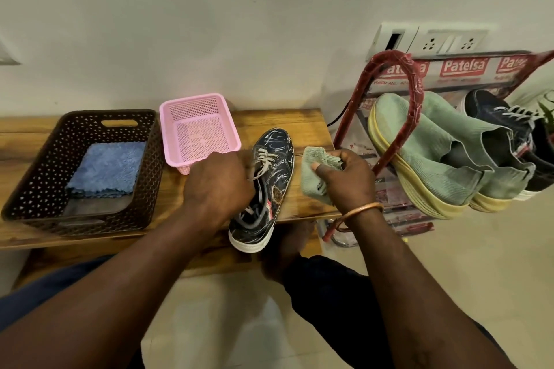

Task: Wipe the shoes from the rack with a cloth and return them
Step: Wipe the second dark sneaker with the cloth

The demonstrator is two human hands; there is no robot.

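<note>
- On the wooden bench (305, 120), a dark sneaker (277, 165) with white scribble marks lay toe toward the wall, its heel overhanging the near edge.
- The left hand (217, 186) gripped that sneaker at the laces and collar, fingers curled down out of sight.
- The right hand (347, 180) sat just right of the sneaker, its fingers and thumb bunched round a green cloth (311, 180); the cloth looked slightly apart from the shoe.
- To the right stood a red-framed rack (415, 93), carrying a pair of green shoes (434, 159) with yellow soles and another dark sneaker (494, 117) beside them.
- At the bench's left end, a brown basket (27, 189) held a folded blue cloth (108, 169); a pink basket (171, 129) stood between it and the sneaker.
</note>
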